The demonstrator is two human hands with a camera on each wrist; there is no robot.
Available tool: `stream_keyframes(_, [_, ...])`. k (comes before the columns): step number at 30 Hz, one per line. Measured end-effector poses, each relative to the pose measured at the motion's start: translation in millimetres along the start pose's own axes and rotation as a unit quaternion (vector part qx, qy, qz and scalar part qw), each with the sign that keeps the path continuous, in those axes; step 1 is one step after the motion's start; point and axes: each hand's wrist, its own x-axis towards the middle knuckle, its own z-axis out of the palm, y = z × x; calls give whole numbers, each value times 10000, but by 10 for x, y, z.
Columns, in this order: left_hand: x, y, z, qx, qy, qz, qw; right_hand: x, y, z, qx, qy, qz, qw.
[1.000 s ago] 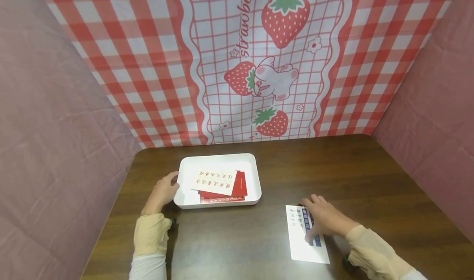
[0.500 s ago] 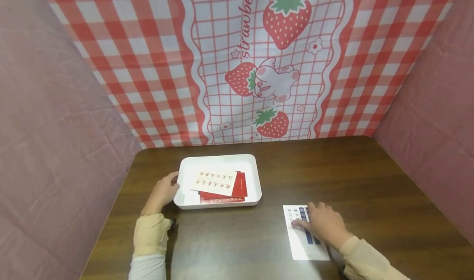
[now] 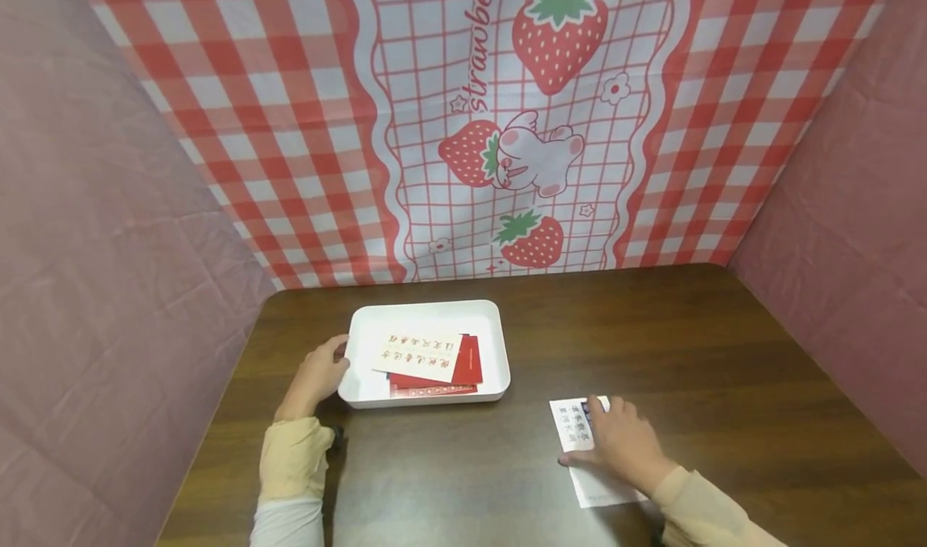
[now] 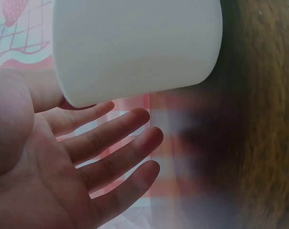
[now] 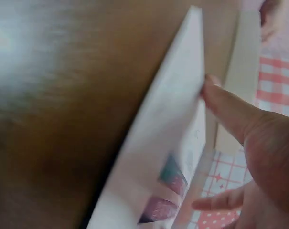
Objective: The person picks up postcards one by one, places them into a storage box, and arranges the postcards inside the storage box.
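In the head view a white tray (image 3: pixel 376 315) stands at the table's left. My left hand (image 3: pixel 319 376) is at its left end. In the left wrist view the fingers (image 4: pixel 134 136) are loosely extended below the tray's wall, and the thumb lies partly behind it. A white card (image 3: pixel 604 491) with dark print lies to the right, partly covered by my right hand (image 3: pixel 626 442). Its thumb reaches the card's left edge and its fingers lie spread near the far edge. The right wrist view shows the thumb (image 5: pixel 230 105) touching an edge of the card.
Inside the tray a cream card (image 3: pixel 420 356) with brown characters lies over red cards (image 3: pixel 471 360). Behind the brown wooden table (image 3: pixel 615 322) hangs a red-and-white checked cloth (image 3: pixel 290 129) with strawberries. Pink cloth (image 3: pixel 116 249) flanks the table.
My right hand has moved left across the white card, its thumb going out to the left edge. The card has shifted slightly left. My left hand and the tray are nearly still.
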Motion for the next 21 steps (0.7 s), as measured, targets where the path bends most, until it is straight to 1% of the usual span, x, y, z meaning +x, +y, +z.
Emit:
stream_keyframes(2, [-6, -7, 2, -17, 16, -6, 10000, 6, 17, -24, 271, 27, -327, 9991])
stream_keyframes(5, [-13, -16, 15, -6, 36, -1, 10000, 7, 47, -59, 745, -67, -795, 9940])
stream_keyframes(7, [-15, -16, 27, -8, 23, -2, 10000, -15, 66, -81, 920, -183, -875, 9917])
stream_keyframes(9, [-16, -10, 35, -4, 3, 15, 10000, -42, 82, -100, 865, -301, -783, 9927])
stream_keyframes(12, [-14, 0, 28, -4, 28, 50, 10000, -80, 101, -137, 597, -444, -440, 9963])
stream_keyframes(14, [-14, 4, 12, 20, 59, 58, 10000, -82, 114, -158, 425, -463, -316, 9975])
stream_keyframes(17, [-15, 10, -7, 37, 83, 37, 10000, -68, 142, -157, 409, -404, -309, 9979])
stream_keyframes(21, [-19, 19, -8, 55, 36, 12, 10000, -40, 178, -125, 647, -399, -390, 9963])
